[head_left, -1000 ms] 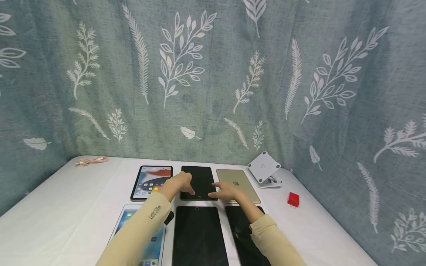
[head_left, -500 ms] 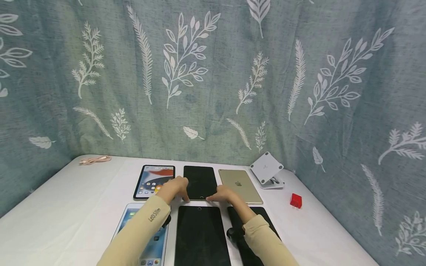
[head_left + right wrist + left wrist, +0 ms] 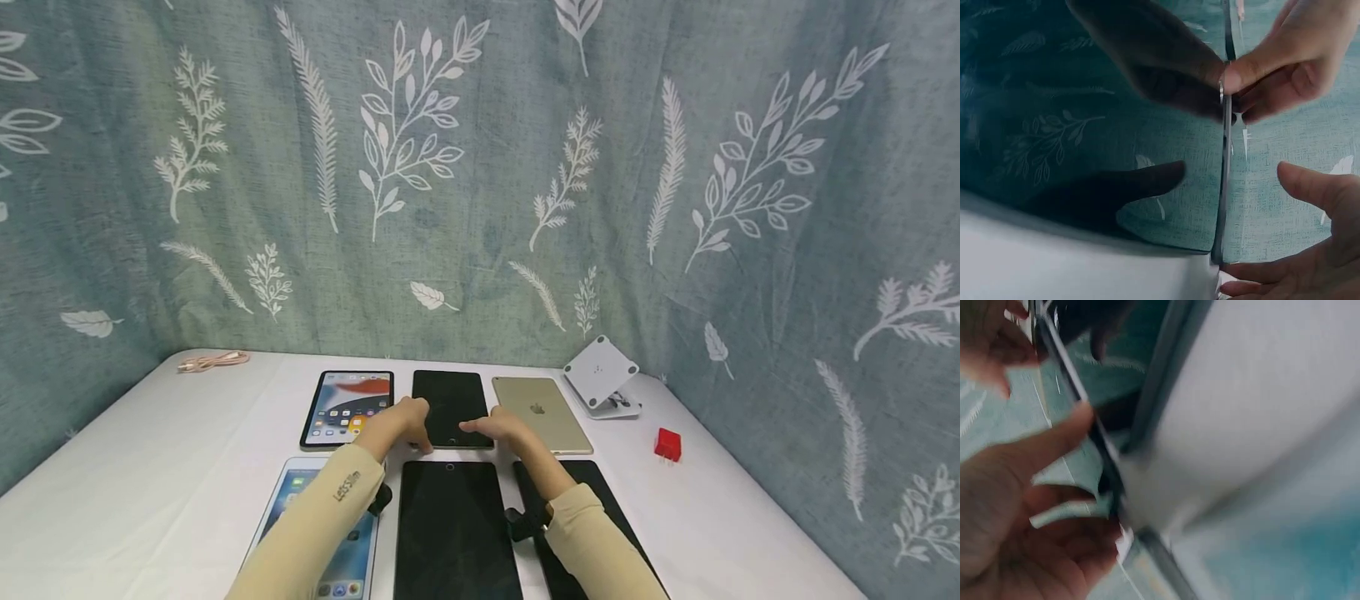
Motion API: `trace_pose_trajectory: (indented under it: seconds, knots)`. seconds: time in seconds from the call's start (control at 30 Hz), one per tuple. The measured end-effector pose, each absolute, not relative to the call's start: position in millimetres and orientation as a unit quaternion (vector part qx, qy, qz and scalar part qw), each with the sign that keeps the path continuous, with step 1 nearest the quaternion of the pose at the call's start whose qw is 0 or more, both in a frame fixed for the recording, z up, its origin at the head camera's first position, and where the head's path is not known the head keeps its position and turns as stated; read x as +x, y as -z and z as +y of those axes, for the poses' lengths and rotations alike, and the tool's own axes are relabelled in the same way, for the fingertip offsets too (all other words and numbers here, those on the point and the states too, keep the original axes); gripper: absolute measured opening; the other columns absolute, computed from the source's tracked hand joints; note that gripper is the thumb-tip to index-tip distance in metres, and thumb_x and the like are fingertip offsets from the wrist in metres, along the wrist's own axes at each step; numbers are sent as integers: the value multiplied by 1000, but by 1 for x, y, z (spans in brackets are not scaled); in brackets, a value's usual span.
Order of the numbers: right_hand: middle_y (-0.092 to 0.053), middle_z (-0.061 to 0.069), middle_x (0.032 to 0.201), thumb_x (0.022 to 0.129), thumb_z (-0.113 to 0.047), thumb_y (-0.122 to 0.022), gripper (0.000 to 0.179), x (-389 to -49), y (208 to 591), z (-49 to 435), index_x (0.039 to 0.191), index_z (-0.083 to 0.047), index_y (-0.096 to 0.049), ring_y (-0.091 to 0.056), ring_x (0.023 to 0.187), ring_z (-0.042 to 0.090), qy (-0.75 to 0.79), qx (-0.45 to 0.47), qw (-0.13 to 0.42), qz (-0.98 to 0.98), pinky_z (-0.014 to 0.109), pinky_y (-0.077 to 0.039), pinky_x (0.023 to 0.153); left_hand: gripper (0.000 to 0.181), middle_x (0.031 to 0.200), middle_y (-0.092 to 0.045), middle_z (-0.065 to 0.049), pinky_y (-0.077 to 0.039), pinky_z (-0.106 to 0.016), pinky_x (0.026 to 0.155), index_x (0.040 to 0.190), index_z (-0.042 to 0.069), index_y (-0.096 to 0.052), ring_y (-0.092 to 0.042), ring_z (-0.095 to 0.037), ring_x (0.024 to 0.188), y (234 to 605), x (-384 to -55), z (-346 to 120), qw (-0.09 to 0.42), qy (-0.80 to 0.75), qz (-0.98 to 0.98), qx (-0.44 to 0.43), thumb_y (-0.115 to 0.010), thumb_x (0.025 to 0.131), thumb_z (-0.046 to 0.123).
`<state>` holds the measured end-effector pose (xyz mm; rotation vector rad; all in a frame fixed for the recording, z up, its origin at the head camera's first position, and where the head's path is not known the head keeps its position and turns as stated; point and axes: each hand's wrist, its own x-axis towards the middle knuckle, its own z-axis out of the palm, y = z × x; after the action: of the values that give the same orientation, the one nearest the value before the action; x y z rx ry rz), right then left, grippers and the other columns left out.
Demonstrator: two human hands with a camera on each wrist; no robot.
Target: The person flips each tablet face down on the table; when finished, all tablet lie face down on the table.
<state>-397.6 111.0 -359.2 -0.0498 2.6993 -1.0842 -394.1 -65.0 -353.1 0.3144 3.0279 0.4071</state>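
Observation:
A black-screened tablet lies in the middle of the back row, its round home button facing the near side. At its near left corner my left hand pinches the edge; in the left wrist view the thumb sits on the rim and the other fingers lie by the edge. My right hand is at the near right corner. The right wrist view shows its thumb held straight and apart from the tablet, with fingertips by the corner. Both hands are mirrored in the dark glass.
Around it lie a lit tablet, a gold tablet, a white-framed tablet, and two dark tablets in front. A silver stand, red charger and coiled cable sit farther out.
Both hands have come from over the tablet's sides toward its near edge. The right thumb, lower at the near edge half a second ago, is now raised.

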Motion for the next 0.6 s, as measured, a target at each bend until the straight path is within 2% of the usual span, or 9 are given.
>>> trace_pose_trajectory:
  seconds: [0.1, 0.33, 0.5, 0.57, 0.6]
  knots:
    - [-30, 32, 148, 88, -33, -64, 82, -398, 357, 114, 144, 13, -24, -30, 137, 47, 404, -4, 121, 907, 57, -30, 110, 51, 109, -64, -22, -51, -41, 91, 104, -6, -61, -61, -32, 106, 354, -394, -63, 30, -140, 984, 104, -87, 69, 22]
    - [-28, 34, 148, 88, -29, -63, 81, -397, 356, 117, 143, 15, -23, -25, 139, 49, 489, 9, 121, 864, 61, -20, 113, 59, 118, -60, -24, -47, -43, 97, 112, -6, -58, -56, -35, 114, 353, -390, -65, 38, -157, 982, 97, -85, 71, 27]
    - [-15, 34, 152, 89, -24, -61, 86, -396, 353, 119, 146, 13, -10, -18, 141, 50, 545, 17, 115, 830, 62, -13, 114, 66, 121, -58, -23, -47, -44, 97, 119, -6, -56, -55, -34, 116, 352, -389, -65, 46, -171, 980, 93, -84, 73, 30]
    - [-16, 34, 152, 89, -22, -61, 84, -397, 353, 118, 146, 13, -9, -22, 140, 49, 560, 17, 105, 822, 61, -18, 114, 65, 121, -59, -23, -47, -44, 97, 120, -6, -56, -56, -34, 115, 353, -388, -65, 48, -182, 978, 91, -84, 73, 30]
    - [-21, 33, 150, 89, -23, -62, 83, -400, 355, 119, 146, 13, -12, -30, 135, 47, 561, 15, 99, 822, 57, -25, 112, 64, 121, -59, -22, -47, -44, 96, 119, -6, -56, -56, -33, 115, 353, -388, -64, 50, -188, 977, 89, -83, 74, 31]
